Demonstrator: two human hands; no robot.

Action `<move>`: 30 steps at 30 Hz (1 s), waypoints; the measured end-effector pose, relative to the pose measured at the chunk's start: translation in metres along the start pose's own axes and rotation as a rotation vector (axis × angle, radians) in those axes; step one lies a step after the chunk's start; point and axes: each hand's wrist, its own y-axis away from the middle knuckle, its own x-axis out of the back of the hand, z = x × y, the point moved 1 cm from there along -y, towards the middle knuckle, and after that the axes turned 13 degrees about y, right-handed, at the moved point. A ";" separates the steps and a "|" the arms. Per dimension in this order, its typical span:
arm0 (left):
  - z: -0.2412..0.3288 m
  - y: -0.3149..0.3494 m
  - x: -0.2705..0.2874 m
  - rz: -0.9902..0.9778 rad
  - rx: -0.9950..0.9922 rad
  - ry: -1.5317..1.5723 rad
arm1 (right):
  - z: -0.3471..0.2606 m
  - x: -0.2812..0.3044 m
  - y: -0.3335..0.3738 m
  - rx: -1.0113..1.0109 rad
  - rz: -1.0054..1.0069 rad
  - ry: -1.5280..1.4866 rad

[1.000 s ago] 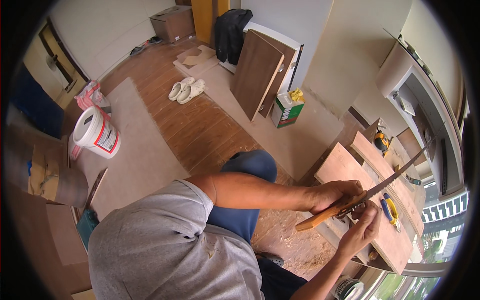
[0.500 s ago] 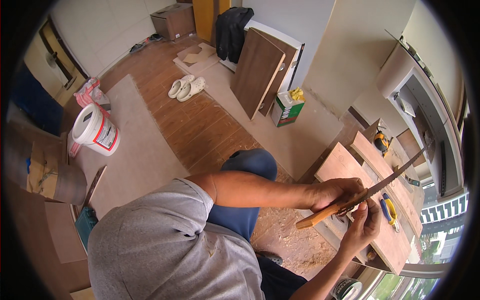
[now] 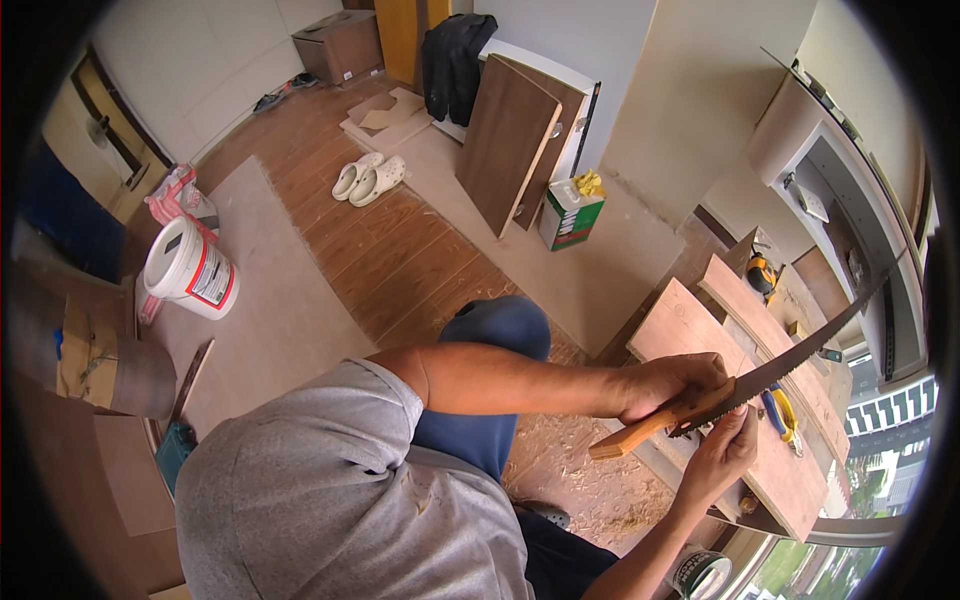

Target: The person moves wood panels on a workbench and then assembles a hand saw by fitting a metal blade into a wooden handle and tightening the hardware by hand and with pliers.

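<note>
A handsaw [image 3: 790, 360] with a wooden handle and a long toothed blade is held up at the right, its tip toward the upper right. My left hand [image 3: 675, 388] is wrapped round it where handle and blade meet. The fingers of my right hand [image 3: 728, 448] are pinched at the toothed edge, close to the handle; whether something small is also between them is hidden. Under the blade stands a wooden workpiece with pale boards [image 3: 690, 325]. Pliers with blue and yellow grips [image 3: 783, 418] rest on it, beside the right hand.
A yellow and black tape measure [image 3: 763, 276] sits at the workpiece's far end. Wood shavings [image 3: 590, 480] litter the floor. Around stand a green and white tin [image 3: 573, 218], leaning brown panels [image 3: 507, 145], pale clogs [image 3: 369, 180], a white bucket [image 3: 195, 270] and a can [image 3: 700, 572].
The saw has turned to show more of its blade's flat side, and its tip has swung up and right. My right fingers have closed tighter near the teeth.
</note>
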 end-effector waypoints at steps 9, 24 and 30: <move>0.000 0.002 -0.006 -0.021 -0.038 0.130 | -0.017 -0.004 0.004 -0.022 0.047 -0.291; 0.002 0.005 -0.009 0.060 -0.050 0.071 | -0.012 0.005 -0.003 -0.115 -0.024 -0.239; 0.004 0.008 -0.009 0.010 -0.004 -0.006 | -0.012 0.004 -0.001 -0.005 -0.043 -0.032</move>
